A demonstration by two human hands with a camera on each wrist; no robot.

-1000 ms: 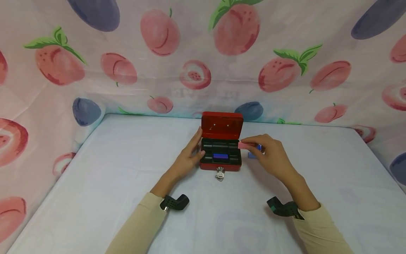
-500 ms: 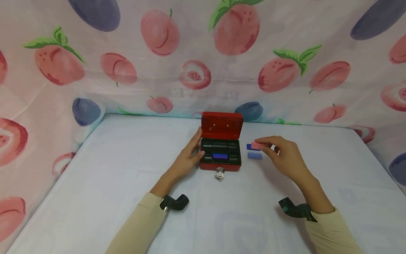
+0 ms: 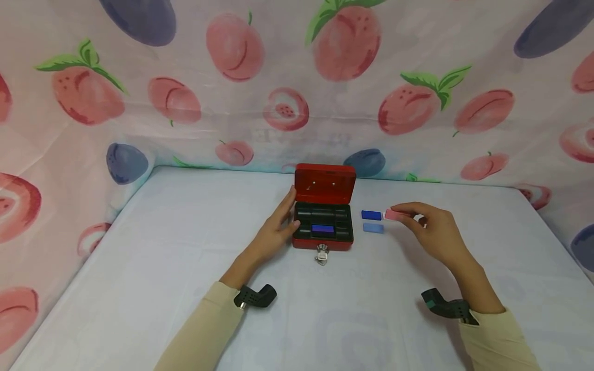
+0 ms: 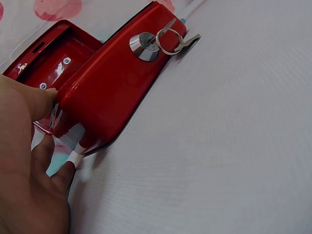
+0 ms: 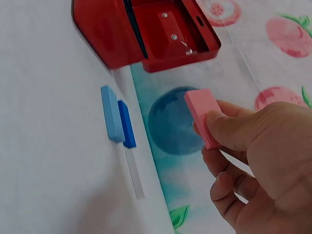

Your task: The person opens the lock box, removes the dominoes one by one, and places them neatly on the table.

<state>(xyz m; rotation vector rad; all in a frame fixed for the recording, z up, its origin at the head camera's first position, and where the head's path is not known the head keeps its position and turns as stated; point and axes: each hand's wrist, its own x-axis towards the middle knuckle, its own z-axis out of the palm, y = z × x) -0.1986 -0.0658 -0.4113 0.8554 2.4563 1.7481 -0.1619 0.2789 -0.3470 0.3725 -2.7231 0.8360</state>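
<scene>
A red cash box (image 3: 323, 244) stands with its lid up, a black compartment tray (image 3: 304, 212) inside. In the tray's front middle compartment lies a blue-purple block (image 3: 322, 228). My left hand (image 3: 268, 237) rests on the box's left side, fingers extended along it and thumb on the front left rim. Between thumb and fingertips, my right hand (image 3: 429, 228) pinches a pink rectangular block (image 5: 201, 114), held above the table right of the box. Below it lie a dark blue block (image 3: 371, 215), a light blue block (image 3: 373, 228) and a flat white piece (image 5: 134, 173).
Keys on a ring (image 4: 169, 41) hang from the lock (image 4: 144, 47) on the box's front. White cloth covers the table (image 3: 325, 314). A fruit-print cloth (image 3: 278, 62) rises behind and at the sides.
My right hand has carried the pink block rightward from the box's right edge, past the blue blocks, which are now uncovered. My left hand and the box have stayed in place.
</scene>
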